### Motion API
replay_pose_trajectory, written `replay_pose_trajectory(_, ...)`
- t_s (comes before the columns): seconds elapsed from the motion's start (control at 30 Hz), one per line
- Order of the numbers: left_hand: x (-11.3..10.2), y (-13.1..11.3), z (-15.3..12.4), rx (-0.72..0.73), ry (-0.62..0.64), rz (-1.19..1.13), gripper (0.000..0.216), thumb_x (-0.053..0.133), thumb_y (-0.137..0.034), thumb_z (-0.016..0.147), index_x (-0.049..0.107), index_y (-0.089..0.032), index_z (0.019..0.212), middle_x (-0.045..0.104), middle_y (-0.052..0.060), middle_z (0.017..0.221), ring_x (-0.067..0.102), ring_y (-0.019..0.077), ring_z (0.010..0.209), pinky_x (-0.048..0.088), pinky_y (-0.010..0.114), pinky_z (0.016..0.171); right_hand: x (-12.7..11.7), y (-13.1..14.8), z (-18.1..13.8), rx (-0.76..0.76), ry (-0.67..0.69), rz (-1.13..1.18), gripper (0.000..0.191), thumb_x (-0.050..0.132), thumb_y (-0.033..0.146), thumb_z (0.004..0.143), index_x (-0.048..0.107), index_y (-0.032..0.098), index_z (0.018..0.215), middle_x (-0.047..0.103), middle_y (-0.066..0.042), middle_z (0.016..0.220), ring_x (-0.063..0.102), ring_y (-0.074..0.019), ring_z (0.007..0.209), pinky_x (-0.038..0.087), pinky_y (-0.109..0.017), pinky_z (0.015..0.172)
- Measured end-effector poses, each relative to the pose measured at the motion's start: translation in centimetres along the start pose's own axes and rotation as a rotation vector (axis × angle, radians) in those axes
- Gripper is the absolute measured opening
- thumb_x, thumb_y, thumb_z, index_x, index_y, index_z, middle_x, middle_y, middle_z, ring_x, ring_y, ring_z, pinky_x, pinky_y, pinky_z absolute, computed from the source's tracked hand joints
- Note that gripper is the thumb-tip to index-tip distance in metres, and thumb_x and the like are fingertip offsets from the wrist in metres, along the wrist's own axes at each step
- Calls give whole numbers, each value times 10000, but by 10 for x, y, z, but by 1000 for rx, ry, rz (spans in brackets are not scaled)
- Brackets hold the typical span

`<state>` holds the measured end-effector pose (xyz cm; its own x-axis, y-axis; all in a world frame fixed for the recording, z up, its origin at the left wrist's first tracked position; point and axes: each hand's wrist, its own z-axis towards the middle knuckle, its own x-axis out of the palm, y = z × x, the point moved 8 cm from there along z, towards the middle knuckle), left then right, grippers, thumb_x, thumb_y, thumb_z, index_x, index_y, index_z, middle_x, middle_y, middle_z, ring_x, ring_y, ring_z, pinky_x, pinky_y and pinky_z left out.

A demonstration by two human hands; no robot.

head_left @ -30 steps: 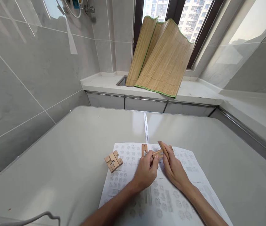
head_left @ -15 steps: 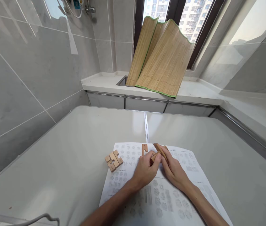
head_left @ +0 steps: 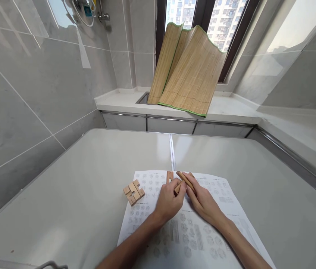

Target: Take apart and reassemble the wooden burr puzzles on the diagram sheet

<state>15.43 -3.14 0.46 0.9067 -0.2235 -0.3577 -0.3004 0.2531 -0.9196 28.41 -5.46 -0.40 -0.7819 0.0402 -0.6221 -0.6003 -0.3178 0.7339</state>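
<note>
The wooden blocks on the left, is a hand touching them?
No, the wooden blocks lie alone at the paper's edge, apart from the left hand.

Printed sheet (head_left: 191, 239) figures too small to read; near edge cut off; wooden pieces (head_left: 181, 182) partly hidden by fingers.

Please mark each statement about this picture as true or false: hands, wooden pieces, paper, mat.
1. Both hands, left hand and right hand, meet over the paper. True.
2. The block cluster lies right of the hands. False: it lies to their left, at the paper's left edge.
3. The right hand holds a wooden stick. True.
4. The mat lies flat on the table. False: it leans against the window, on the ledge behind the table.
5. The paper is blank. False: it is printed with small diagrams.
6. A small wooden piece lies on the paper beyond the left hand. True.
</note>
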Motion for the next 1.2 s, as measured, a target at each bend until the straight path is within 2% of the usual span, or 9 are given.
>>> replay_pose_trajectory(0.1,-11,5,3,-63,-81,-106,372,433,-467,1031,480,-229,748,418,-52,596,380,132,530,294,262,538,-2,-8,0,50,-37,31,635,408,457,1058,194,271,1626,700,-42,952,622,-177,574,557,-308,562)
replay_pose_trajectory(0.17,-20,9,6,-97,-165,-205,400,413,-497,1038,482,-224,754,458,-43,629,429,134,563,352,255,577,-3,-9,0,59,-52,37,665,434,455,1050,160,262,1625,680,-35,968,585,-160,547,546,-303,543)
replay_pose_trajectory(0.3,-29,17,11,-137,-253,-312,432,446,-534,1017,515,-208,743,567,0,751,537,163,721,443,268,726,-3,-1,2,-7,-34,-50,415,455,413,1043,478,297,1441,655,-49,1028,634,-184,691,574,-342,643)
replay_pose_trajectory(0.47,-20,17,17,-133,-141,-448,422,472,-544,1002,578,-198,784,629,23,792,613,194,827,482,306,851,2,10,1,-66,26,-62,337,520,379,1019,559,323,1349,617,-88,1203,659,-234,886,593,-392,751)
replay_pose_trajectory(0.53,-18,15,18,-118,-98,-468,424,490,-549,992,583,-196,777,627,19,771,610,191,803,487,310,839,5,14,1,-102,51,-57,355,570,371,997,568,342,1351,595,-92,1254,653,-263,1007,595,-416,817)
replay_pose_trajectory(0.63,-22,16,20,-118,-118,-456,426,523,-558,970,583,-191,762,603,10,735,571,173,731,482,299,780,7,18,0,-160,74,-90,374,620,354,972,583,353,1344,582,-99,1262,627,-292,1090,584,-454,864)
replay_pose_trajectory(0.83,-21,24,21,-167,-123,-588,398,569,-561,949,632,-168,963,599,-1,731,545,149,663,470,284,698,5,19,2,-151,57,-134,249,645,347,951,647,329,1199,604,-86,1195,616,-285,1059,571,-438,846)
replay_pose_trajectory(1.0,-21,29,21,-198,-138,-638,465,537,-606,957,661,-158,967,600,6,725,530,140,635,447,281,664,1,15,4,-96,20,-137,124,566,245,946,631,281,1045,604,-84,1128,606,-273,1028,549,-418,830)
replay_pose_trajectory(1.2,-25,31,20,-223,-144,-667,473,611,-619,917,691,-153,944,615,20,772,530,140,666,440,276,669,0,5,4,2,24,-136,110,635,270,885,559,269,965,582,-63,1110,580,-270,1004,525,-424,838)
